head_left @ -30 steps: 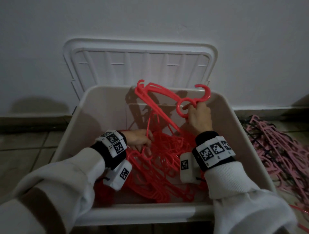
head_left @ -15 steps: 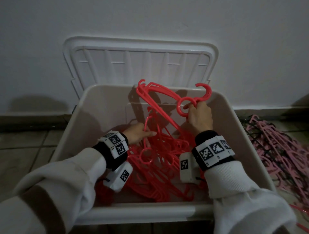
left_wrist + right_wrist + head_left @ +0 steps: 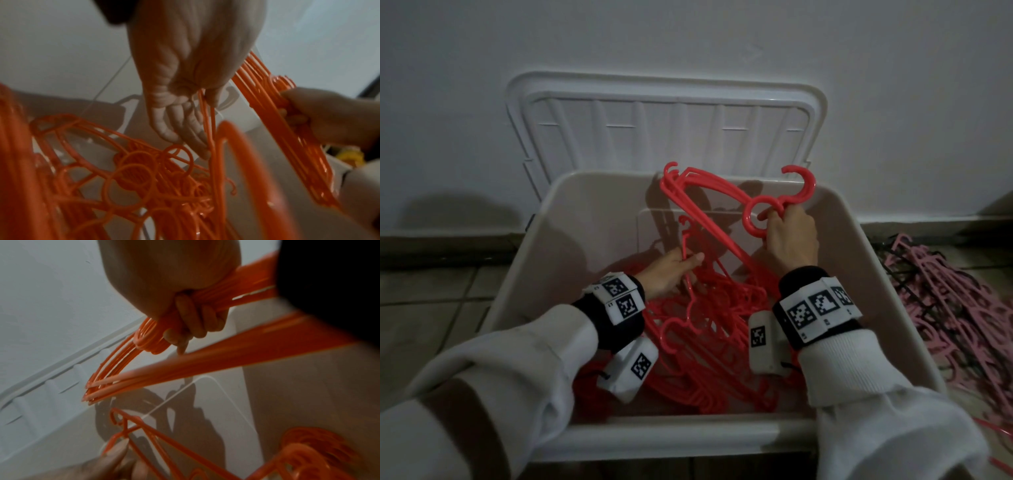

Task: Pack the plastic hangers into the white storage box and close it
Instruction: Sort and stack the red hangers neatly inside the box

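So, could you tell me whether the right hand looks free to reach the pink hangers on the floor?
Probably not yet: the right hand grips a bunch of red hangers over the box; the pink hangers lie unobstructed beside it.

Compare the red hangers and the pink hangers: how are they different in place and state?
The red hangers lie inside the box; the pink hangers lie on the floor to its right. Red ones are handled: the right hand grips a bunch, the left hand pinches one. No hand touches the pink ones, which are mixed with black ones. Both are tangled heaps.
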Demonstrator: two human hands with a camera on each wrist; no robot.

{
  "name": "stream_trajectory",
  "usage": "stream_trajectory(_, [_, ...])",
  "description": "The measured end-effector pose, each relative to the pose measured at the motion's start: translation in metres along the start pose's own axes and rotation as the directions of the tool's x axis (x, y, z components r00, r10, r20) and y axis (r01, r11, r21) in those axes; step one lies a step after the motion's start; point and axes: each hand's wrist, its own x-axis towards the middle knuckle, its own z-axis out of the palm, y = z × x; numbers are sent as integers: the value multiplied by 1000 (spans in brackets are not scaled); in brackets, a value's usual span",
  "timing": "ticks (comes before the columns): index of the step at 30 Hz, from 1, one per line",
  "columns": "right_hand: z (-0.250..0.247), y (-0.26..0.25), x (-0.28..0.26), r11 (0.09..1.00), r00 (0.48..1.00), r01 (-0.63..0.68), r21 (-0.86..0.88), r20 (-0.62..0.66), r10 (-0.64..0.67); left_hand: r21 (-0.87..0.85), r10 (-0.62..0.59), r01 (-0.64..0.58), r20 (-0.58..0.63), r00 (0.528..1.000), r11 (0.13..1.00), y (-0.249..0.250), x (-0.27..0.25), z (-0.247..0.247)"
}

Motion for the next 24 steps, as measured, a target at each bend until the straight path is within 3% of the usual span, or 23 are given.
stream_trajectory(5, [0,1,1,1000,1000,9,-11,-5,-9,-55,-134,138,76,988,989,8,-4,3])
stream_trajectory(10, [1,2,1,1000,1000,19,-25,-11,-19,-110,-94,114,167,981,987,5,-7,1])
stream_trajectory(20, [2,2,1,1000,1000,17,-25,-12,-17,92,-117,104,142,983,990,10,-8,2])
stream_trajectory(24, [1,1,0,1000,1000,15,-23,-9,-15,177,-62,42,105,993,983,5,-3,-1])
